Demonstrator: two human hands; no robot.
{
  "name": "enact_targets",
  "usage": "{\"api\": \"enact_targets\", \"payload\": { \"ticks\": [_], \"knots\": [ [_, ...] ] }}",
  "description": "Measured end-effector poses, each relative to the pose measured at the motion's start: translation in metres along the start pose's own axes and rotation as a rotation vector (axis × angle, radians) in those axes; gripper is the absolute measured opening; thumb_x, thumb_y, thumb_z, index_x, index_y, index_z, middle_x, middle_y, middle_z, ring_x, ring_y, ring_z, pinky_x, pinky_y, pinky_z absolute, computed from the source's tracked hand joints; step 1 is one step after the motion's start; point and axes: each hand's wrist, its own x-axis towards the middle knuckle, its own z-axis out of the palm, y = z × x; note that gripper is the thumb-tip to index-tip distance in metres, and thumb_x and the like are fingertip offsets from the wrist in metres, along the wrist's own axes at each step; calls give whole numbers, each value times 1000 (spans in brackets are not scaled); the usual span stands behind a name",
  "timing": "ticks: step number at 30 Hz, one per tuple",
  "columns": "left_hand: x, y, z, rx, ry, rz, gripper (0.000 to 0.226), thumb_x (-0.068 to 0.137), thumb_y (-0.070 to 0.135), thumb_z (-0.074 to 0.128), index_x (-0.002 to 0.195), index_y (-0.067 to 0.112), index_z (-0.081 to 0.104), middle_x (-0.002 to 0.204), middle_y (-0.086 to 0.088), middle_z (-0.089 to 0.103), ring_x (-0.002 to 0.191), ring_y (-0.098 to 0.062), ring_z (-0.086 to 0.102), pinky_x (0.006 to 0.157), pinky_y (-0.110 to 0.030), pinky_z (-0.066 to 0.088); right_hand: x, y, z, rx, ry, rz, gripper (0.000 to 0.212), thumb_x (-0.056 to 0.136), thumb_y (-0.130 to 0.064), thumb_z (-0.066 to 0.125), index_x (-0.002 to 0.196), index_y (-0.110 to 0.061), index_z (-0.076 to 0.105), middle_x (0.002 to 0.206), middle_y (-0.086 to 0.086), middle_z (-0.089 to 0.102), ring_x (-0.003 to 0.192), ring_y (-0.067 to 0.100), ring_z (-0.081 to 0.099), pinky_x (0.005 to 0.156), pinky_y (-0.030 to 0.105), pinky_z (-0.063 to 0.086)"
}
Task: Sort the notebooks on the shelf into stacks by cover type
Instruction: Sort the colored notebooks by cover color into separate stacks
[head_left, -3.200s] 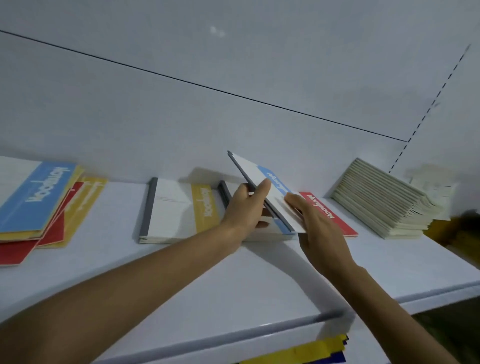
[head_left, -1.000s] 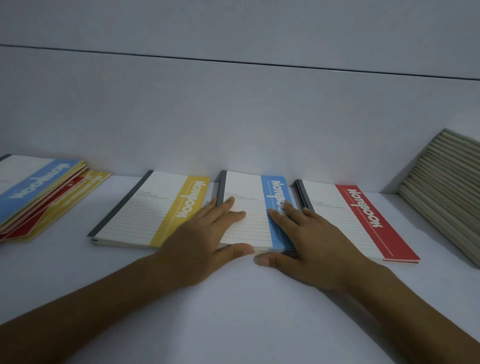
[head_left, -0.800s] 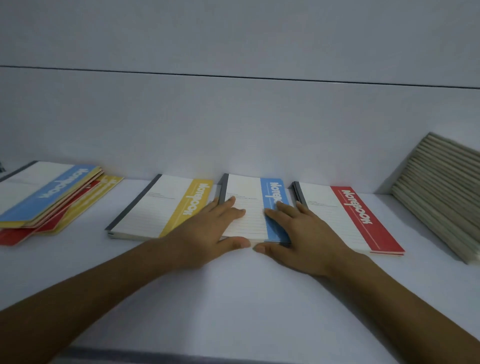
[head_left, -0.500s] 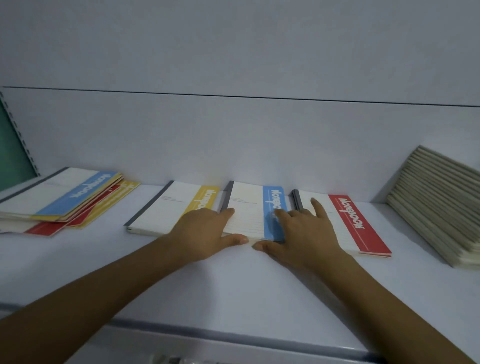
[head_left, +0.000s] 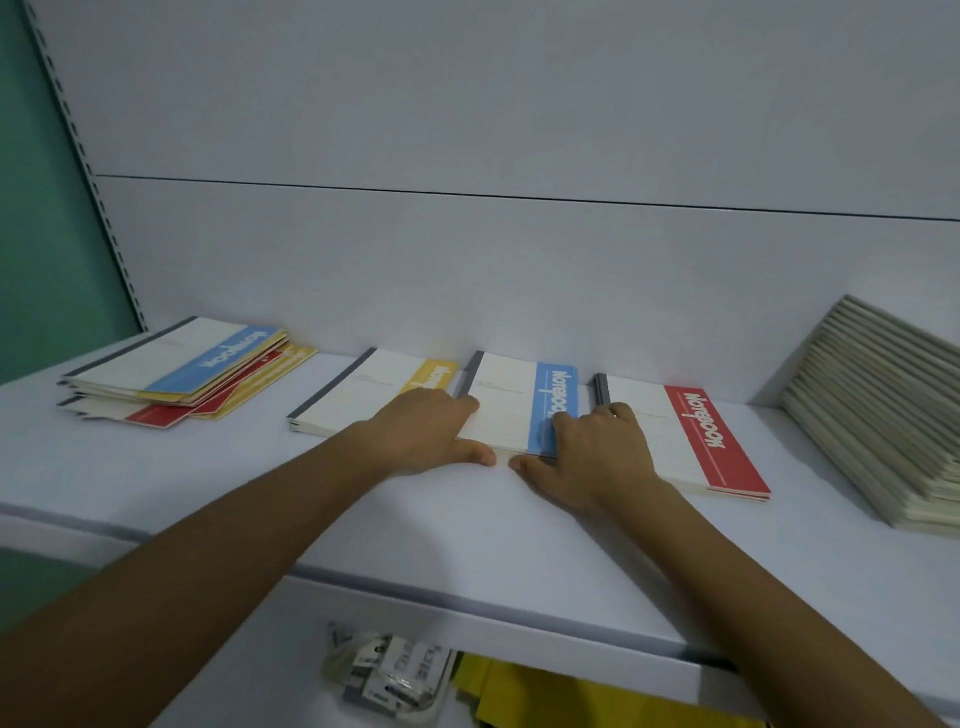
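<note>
Left hand (head_left: 415, 431) laid flat fingers on the blue notebook (head_left: 511, 405); right hand (head_left: 597, 452) curled fingers round its edge. Gentle, even squeezing would square it.

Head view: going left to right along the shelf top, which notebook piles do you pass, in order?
mixed loose pile → yellow-band notebooks → blue-band notebooks → red-band notebooks → leaning beige stack
</note>
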Motion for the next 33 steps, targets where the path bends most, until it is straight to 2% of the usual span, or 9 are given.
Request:
{"api": "enact_targets", "payload": {
  "ticks": [2, 6, 9, 13, 18, 22, 27, 33],
  "knots": [
    [-2, 3, 0, 68, 26, -3, 79, 82, 71, 45, 139, 16, 39, 124, -11, 59, 109, -27, 57, 88, -39, 49, 1, 0, -2, -24, -27, -14, 60, 86, -72, 30, 99, -17, 49, 95, 3, 64, 84, 21, 52, 102, 38, 29],
    [-14, 11, -1, 177, 111, -49, 73, 84, 73, 39, 131, 17, 44, 115, -9, 61, 101, -26, 58, 76, -33, 43, 2, 0, -13, -51, -92, -1, 75, 79, -80, 34, 119, -17, 46, 102, 2, 64, 94, 22, 58, 105, 40, 28],
    [-25, 12, -3, 182, 231, -49, 65, 87, 67, 39, 128, 16, 48, 127, -7, 53, 112, -24, 52, 83, -35, 42, -3, 0, -22, -60, 10, 28, 84, 74, -86, 33, 121, -17, 41, 103, 3, 65, 96, 25, 59, 103, 41, 28],
    [-55, -3, -13, 134, 329, -65, 58, 93, 57, 40, 135, 17, 45, 137, -2, 48, 122, -23, 46, 94, -37, 42, -10, -17, -32, -23, 173, -51, 71, 82, -77, 33, 121, -18, 44, 108, 3, 63, 99, 25, 59, 94, 40, 35],
    [-101, -41, -17, -7, 364, -197, 50, 94, 51, 44, 137, 26, 43, 136, 3, 51, 120, -18, 49, 92, -34, 45, -11, -63, -39, 125, 247, -174, 56, 91, -62, 38, 129, -20, 43, 114, 3, 62, 105, 26, 58, 87, 37, 39],
    [-133, -75, -9, -123, 386, -326, 44, 93, 50, 47, 132, 29, 48, 129, 6, 57, 114, -16, 53, 89, -32, 47, -2, -98, -36, 199, 262, -241, 49, 92, -59, 40, 122, -21, 45, 108, 2, 63, 94, 24, 62, 69, 32, 41],
    [-169, -121, 3, -207, 375, -420, 41, 95, 44, 46, 132, 27, 49, 134, 8, 54, 119, -13, 51, 96, -31, 41, 16, -154, -41, 249, 230, -323, 46, 93, -53, 41, 127, -22, 44, 116, 1, 60, 103, 24, 60, 72, 33, 43],
    [-202, -197, 13, -290, 453, -488, 31, 97, 36, 46, 123, 23, 58, 124, 6, 61, 111, -14, 56, 87, -26, 40, 42, -248, -47, 301, 226, -410, 47, 93, -55, 40, 129, -25, 44, 117, -1, 61, 101, 21, 61, 78, 33, 49]
  ]
}}
